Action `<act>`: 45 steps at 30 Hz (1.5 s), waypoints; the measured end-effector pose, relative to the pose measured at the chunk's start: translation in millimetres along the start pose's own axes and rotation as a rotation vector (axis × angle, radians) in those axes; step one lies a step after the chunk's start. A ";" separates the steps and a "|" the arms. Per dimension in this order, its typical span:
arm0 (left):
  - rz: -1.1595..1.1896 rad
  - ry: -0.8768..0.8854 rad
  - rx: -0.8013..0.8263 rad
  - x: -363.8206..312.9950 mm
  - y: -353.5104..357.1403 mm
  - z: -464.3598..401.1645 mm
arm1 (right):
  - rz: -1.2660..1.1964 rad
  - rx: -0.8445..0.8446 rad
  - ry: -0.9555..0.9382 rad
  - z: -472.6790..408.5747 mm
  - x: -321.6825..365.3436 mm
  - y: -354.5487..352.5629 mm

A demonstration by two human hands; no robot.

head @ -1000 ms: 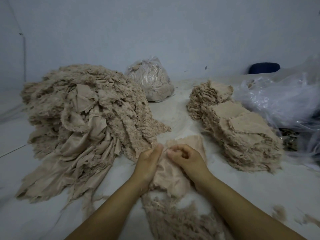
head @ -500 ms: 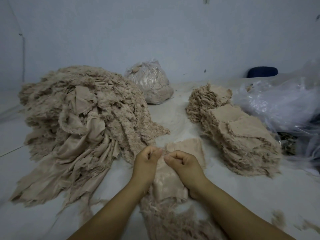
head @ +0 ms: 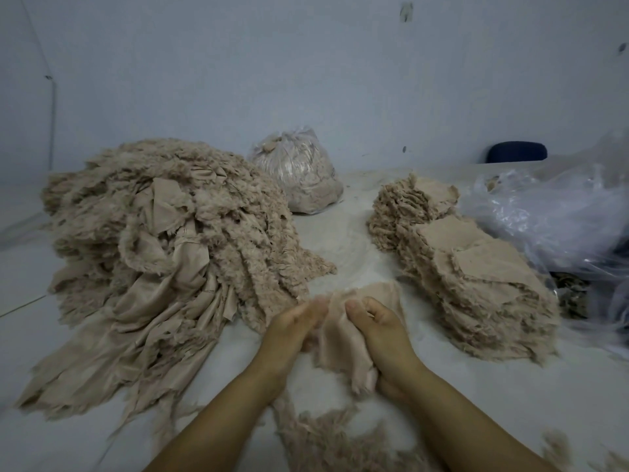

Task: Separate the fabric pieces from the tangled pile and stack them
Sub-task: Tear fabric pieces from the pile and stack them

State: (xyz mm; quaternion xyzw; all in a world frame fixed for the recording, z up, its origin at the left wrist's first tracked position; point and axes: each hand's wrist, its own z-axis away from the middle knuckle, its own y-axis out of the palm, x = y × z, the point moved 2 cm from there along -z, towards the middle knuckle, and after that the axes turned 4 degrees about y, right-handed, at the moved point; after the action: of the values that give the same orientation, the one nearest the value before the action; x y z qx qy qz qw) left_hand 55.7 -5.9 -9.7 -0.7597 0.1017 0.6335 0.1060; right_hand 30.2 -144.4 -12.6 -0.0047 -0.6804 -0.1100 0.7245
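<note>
Left hand [head: 292, 330] & right hand [head: 381, 330] each pinch the fabric piece [head: 343, 338]; both grips grasping it. Peel slowly apart w/ even pull, then lay on stack [head: 476, 277].

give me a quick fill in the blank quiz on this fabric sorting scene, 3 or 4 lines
1. Both hands, left hand and right hand, hold one ____ piece.
2. The tangled pile lies on the person's ____ side.
3. The neat stack lies to the ____ of the hands.
4. The tied bag at the wall is made of clear ____.

Missing words: fabric; left; right; plastic
</note>
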 end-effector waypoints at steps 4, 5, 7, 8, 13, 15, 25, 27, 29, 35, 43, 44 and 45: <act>0.056 -0.026 -0.064 3.0 7.3 2.1 | -0.055 -0.038 0.006 -1.5 -2.3 -2.8; 0.172 -0.051 -0.135 1.6 3.9 0.9 | -0.052 -0.072 0.005 -1.9 -1.9 -5.2; 0.229 -0.035 -0.211 0.6 -4.9 -1.6 | -0.056 -0.102 0.018 -1.9 -1.4 -7.5; 0.187 -0.016 -0.183 0.3 -6.5 -1.0 | -0.050 -0.096 0.025 -1.9 -1.6 -6.8; 0.050 -0.038 0.099 1.8 13.4 7.6 | -0.104 -0.075 0.008 -2.1 -4.0 -1.2; 0.098 -0.072 0.002 2.9 11.9 5.7 | -0.089 -0.137 -0.024 -3.6 -5.0 -1.9; 0.646 -0.247 -0.348 1.5 -10.9 -0.9 | -0.211 -0.324 -0.051 -11.1 -8.4 -12.9; 0.470 -0.225 -0.081 -2.6 9.2 4.9 | -0.228 -0.292 -0.078 -8.3 -7.6 -8.1; 0.397 -0.241 0.043 -5.1 27.3 13.2 | -0.254 -0.205 -0.085 -4.1 -8.6 -2.2; 0.261 -0.110 -0.032 -0.7 12.8 11.9 | -0.208 0.011 -0.090 5.6 -0.1 -5.0; 0.184 -0.097 -0.122 -14.9 3.6 -13.3 | 0.158 -0.304 -0.276 -13.3 25.4 -31.8; 0.154 -0.086 -0.144 -20.3 3.0 -23.7 | 0.189 -0.354 -0.318 -17.2 34.6 -35.8; 0.124 -0.068 -0.165 -25.0 3.1 -34.8 | 0.209 -0.391 -0.341 -21.5 42.8 -38.6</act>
State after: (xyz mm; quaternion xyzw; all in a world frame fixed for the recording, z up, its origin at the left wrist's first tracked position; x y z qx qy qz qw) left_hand 83.1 -18.4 20.9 -0.7362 0.0922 0.6705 0.0072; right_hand 47.1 -192.0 22.5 -0.2333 -0.7543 -0.1614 0.5921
